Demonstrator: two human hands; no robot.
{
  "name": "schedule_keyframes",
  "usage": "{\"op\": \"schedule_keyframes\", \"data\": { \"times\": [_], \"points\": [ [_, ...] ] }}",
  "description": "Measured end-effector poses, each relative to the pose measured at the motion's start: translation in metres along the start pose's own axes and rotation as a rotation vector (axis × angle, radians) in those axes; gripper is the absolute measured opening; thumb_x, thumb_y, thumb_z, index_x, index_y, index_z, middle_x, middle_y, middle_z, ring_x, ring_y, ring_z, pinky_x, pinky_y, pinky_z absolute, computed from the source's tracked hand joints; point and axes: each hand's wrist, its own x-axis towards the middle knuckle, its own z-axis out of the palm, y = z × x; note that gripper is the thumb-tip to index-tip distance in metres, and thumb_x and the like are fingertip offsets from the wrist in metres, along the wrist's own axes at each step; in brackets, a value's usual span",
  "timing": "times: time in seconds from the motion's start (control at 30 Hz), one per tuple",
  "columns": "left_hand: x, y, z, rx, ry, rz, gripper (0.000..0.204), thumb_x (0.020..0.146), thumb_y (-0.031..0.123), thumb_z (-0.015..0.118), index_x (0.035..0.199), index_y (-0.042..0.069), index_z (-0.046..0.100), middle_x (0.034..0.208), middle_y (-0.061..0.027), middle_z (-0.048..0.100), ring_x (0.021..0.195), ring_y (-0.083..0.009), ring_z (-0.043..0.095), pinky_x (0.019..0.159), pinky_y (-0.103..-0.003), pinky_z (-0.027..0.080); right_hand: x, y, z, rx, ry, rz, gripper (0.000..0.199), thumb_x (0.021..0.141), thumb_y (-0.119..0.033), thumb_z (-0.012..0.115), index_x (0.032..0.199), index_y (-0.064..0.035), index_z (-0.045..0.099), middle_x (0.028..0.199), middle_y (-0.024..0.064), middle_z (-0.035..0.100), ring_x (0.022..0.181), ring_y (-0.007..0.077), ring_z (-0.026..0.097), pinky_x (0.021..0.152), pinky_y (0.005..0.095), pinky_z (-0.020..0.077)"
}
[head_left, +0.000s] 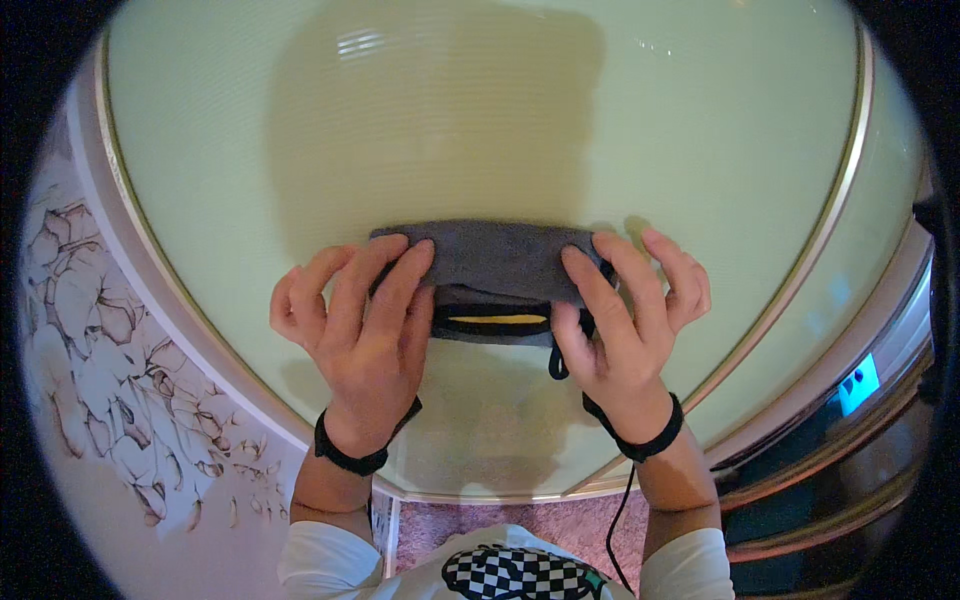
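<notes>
A dark grey folded cloth item (490,250) lies on the pale green tabletop in front of me. Along its near side runs a black band with a narrow yellow strip, and a small black loop hangs off its near right corner. My left hand (365,310) pinches the left end, its index and middle fingertips on top and the thumb partly hidden. At the right end my right hand (625,310) grips in the same way, thumb below the fold and fingertips on top. The item's exact kind cannot be made out.
The glossy tabletop (700,140) has a gold-edged rim. To the left is a white surface with a brown flower pattern (130,400). Dark curved wooden furniture (830,500) stands at the right. A black cable (618,530) hangs beside my right forearm, above a pinkish carpet (450,530).
</notes>
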Motion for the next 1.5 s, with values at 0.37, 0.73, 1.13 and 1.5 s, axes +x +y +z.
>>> {"op": "schedule_keyframes", "data": {
  "times": [0.37,0.73,1.13,1.5],
  "points": [
    [-0.125,-0.008,-0.006,-0.011,-0.145,-0.036,0.032,0.066,0.011,0.069,0.097,0.017,0.065,0.103,-0.0016,0.06,0.101,-0.0241,0.05,0.09,-0.045,0.029,-0.103,-0.025,0.024,0.075,-0.167,-0.154,0.031,0.066,-0.023,0.068,0.097,-0.0209,0.067,0.106,0.0006,0.057,0.11,0.0236,0.045,0.099,0.0479,0.022],
    [-0.046,-0.052,-0.021,0.036,-0.024,-0.14,0.033,0.066,0.012,0.07,0.099,0.016,0.066,0.102,0.0023,0.06,0.096,-0.019,0.051,0.092,-0.043,0.024,-0.017,-0.059,0.043,0.071,-0.053,-0.058,0.034,0.066,-0.026,0.069,0.1,-0.0223,0.067,0.112,0.0014,0.054,0.116,0.0255,0.041,0.099,0.0497,0.0219],
    [-0.103,-0.084,-0.033,0.21,-0.015,-0.151,0.026,0.069,0.015,0.068,0.094,0.016,0.067,0.104,0.0023,0.06,0.096,-0.0168,0.051,0.09,-0.042,0.027,-0.038,-0.1,0.071,0.088,-0.085,-0.194,0.029,0.069,-0.026,0.068,0.098,-0.0222,0.066,0.106,0.0013,0.053,0.112,0.0257,0.043,0.1,0.0521,0.0206],
    [-0.132,-0.108,-0.043,0.164,-0.047,-0.215,0.034,0.066,0.013,0.069,0.1,0.013,0.063,0.105,0.0007,0.06,0.095,-0.0192,0.052,0.087,-0.04,0.029,-0.066,-0.132,0.09,0.125,-0.135,-0.238,0.027,0.072,-0.028,0.067,0.099,-0.0237,0.067,0.11,0.0001,0.052,0.113,0.0255,0.042,0.099,0.0526,0.022]
  ]
}}
